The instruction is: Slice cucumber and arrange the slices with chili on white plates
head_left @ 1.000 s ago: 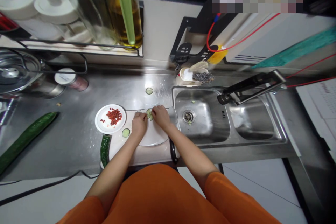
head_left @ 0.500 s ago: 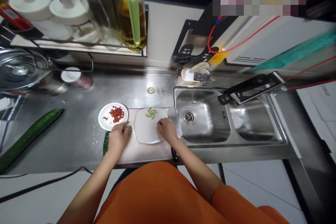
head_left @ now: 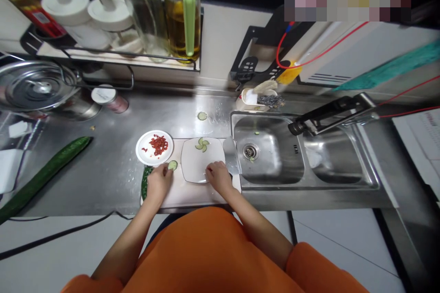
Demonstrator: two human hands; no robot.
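My left hand [head_left: 158, 182] lies curled on the pale cutting board [head_left: 185, 194], its fingertips on the edge of a loose cucumber slice [head_left: 172, 165]. Just left of that hand is a cut cucumber piece [head_left: 145, 182]. My right hand [head_left: 218, 176] is curled on the near edge of a white square plate [head_left: 197, 165]. At the plate's far side a few cucumber slices [head_left: 202, 144] are laid out like a pinwheel. A round white plate [head_left: 144, 153] with chopped red bits stands to the left.
A knife blade [head_left: 231, 158] lies on the board's right end beside the steel sink [head_left: 275, 169] and its black faucet [head_left: 330, 113]. A whole cucumber [head_left: 44, 175] lies far left. One slice [head_left: 202, 116] sits on the counter behind. Bottles stand on a rack [head_left: 137, 57].
Both hands have drawn back from the slices on the square plate to the near side. The left went to the loose slice by the round plate; the right now rests on the plate's near edge.
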